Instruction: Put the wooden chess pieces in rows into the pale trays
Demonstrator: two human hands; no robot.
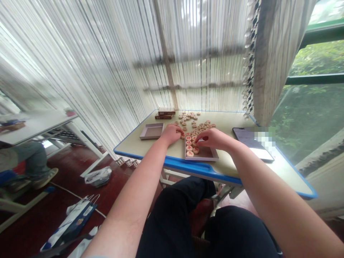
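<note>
Chess pieces in tray partly hidden beneath right hand.

Phone at 3 o'clock from the tray is partly pixelated, markings on the discs at 12 o'clock are too small to read, and the right hand covers the tray's far rim.

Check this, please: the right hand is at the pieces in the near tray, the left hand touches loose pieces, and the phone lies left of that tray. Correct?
No. The head view shows the phone right of the tray, not left. The right hand is at the tray's pieces, and the left hand touches loose pieces.
</note>
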